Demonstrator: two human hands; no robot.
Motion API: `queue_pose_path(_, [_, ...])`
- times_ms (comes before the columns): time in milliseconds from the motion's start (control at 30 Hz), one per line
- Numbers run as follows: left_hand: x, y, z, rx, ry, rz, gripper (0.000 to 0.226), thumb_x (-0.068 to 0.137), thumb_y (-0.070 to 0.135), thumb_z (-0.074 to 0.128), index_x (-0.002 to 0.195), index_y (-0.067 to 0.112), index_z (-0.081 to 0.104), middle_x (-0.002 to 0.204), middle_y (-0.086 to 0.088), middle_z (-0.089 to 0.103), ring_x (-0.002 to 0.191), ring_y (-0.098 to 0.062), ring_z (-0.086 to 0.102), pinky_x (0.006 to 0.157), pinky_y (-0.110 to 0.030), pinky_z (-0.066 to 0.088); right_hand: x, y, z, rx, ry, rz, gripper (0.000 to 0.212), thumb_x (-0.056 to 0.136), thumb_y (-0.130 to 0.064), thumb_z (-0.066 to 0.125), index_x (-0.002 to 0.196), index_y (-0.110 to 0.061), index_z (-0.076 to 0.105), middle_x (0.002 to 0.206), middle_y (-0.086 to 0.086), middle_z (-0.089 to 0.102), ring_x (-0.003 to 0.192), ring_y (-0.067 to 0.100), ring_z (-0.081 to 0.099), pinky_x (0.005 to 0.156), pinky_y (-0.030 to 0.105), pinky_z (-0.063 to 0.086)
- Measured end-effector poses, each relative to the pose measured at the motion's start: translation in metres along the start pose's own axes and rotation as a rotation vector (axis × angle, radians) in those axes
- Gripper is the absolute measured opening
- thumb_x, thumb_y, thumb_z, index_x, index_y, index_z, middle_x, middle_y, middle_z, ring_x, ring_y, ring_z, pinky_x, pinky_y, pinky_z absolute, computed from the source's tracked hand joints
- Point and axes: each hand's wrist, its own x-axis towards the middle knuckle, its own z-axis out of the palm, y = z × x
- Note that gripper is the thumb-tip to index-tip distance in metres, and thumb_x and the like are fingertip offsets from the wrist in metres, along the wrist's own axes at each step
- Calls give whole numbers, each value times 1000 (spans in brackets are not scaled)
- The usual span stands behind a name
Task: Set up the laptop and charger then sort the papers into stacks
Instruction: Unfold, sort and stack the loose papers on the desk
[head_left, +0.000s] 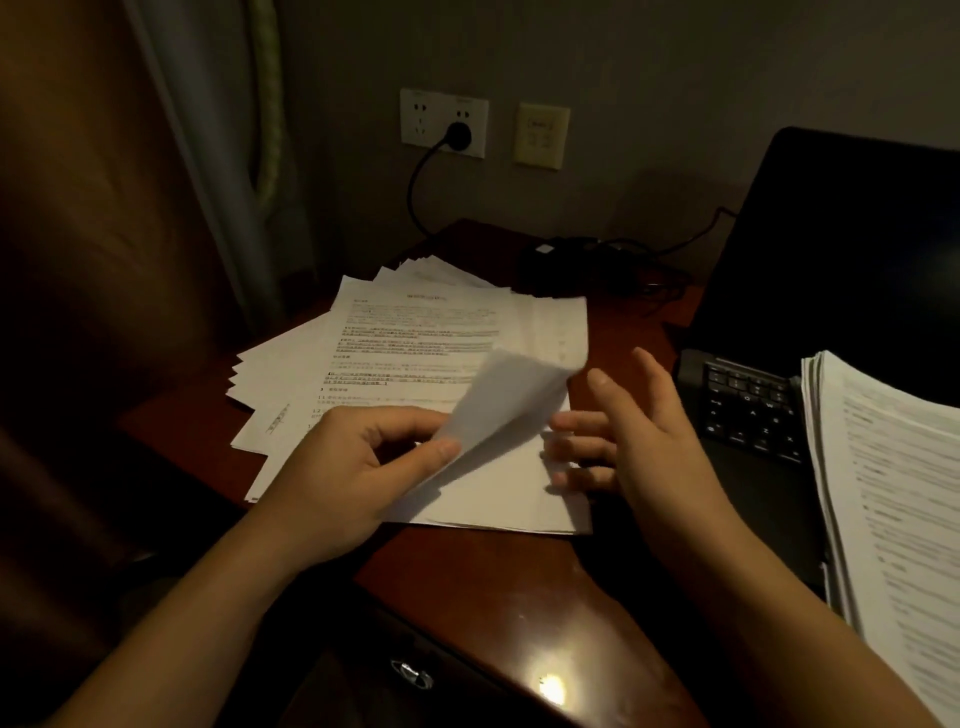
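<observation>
A loose spread of printed papers (415, 338) lies on the dark red desk (493, 587). My left hand (353, 467) pinches the lower right corner of the top sheet (504, 410) and curls it upward. My right hand (628, 441) hovers just right of that sheet, fingers straight and spread, their tips at the paper's edge. An open black laptop (831, 270) stands at the right. A neat stack of papers (893, 499) rests across its keyboard. The charger brick (561, 265) lies behind the papers, and its plug (458, 136) sits in the wall socket.
A second wall plate (541, 136) is right of the socket. A curtain (218, 156) hangs at the left beside a dark wooden panel. A drawer handle (413, 675) shows under the desk's front edge. Cables trail from the charger toward the laptop.
</observation>
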Motion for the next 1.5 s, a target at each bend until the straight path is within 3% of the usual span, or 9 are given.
queue_pose_path(133, [-3,5,3,-56,-95,12,16,83,31,66,91,26,79,95,14,73,97,-3,66,76,-19,54,2,1,-4,64,27,-5,85,97,-34,63,155,-52,4,107,-15,63,89,21,75,71,43,64])
queue_pose_path(333, [-6,5,11,51,-213,137,19,84,22,72,102,25,80,98,13,75,100,-10,69,85,-20,53,14,6,-25,-154,21,-27,104,86,-6,76,159,-40,10,114,-5,70,78,0,72,51,14,53])
queue_pose_path(500, [-6,11,13,36,-287,187,19,83,13,80,100,23,81,102,13,75,108,-11,68,93,-22,52,18,8,-24,-288,-1,-91,111,68,-16,88,153,-43,21,141,-12,56,120,15,62,92,46,58])
queue_pose_path(633, [-4,17,13,-36,-426,-14,26,80,25,83,105,30,79,114,14,72,116,-5,63,100,-25,50,11,7,-22,-296,-39,-154,105,76,-2,82,130,-69,23,109,-35,59,97,3,66,67,24,61])
queue_pose_path(733, [6,17,9,-198,-456,-93,26,89,20,72,115,20,75,118,-2,72,117,-18,65,98,-36,53,6,6,-17,-337,-38,-159,115,80,-6,81,150,-58,6,134,-32,45,109,9,63,75,29,62])
queue_pose_path(833, [12,17,11,-340,-472,-158,25,92,11,66,115,3,72,112,-18,72,109,-32,69,92,-38,56,3,2,-14,-353,-23,-167,119,85,-6,77,155,-50,-8,134,-34,25,108,5,54,62,13,56])
queue_pose_path(1033, [27,20,12,-174,158,-171,33,95,11,63,117,35,68,118,13,65,101,-4,68,72,-20,58,0,-6,-20,-147,-40,-300,116,86,0,73,154,-53,-5,104,-50,55,99,-3,69,73,25,62])
queue_pose_path(1133, [44,29,2,-466,389,-299,47,99,18,58,137,43,47,114,10,68,91,-11,74,67,-32,62,0,-13,-24,-51,-22,-361,110,88,1,71,157,-48,1,125,-18,65,102,10,73,78,34,63])
queue_pose_path(1500, [66,50,-23,-412,342,-28,21,101,22,51,119,25,61,106,1,75,97,-20,73,76,-39,60,2,-30,-21,94,28,-407,47,96,-4,57,132,-33,48,113,-14,69,107,14,70,76,30,62])
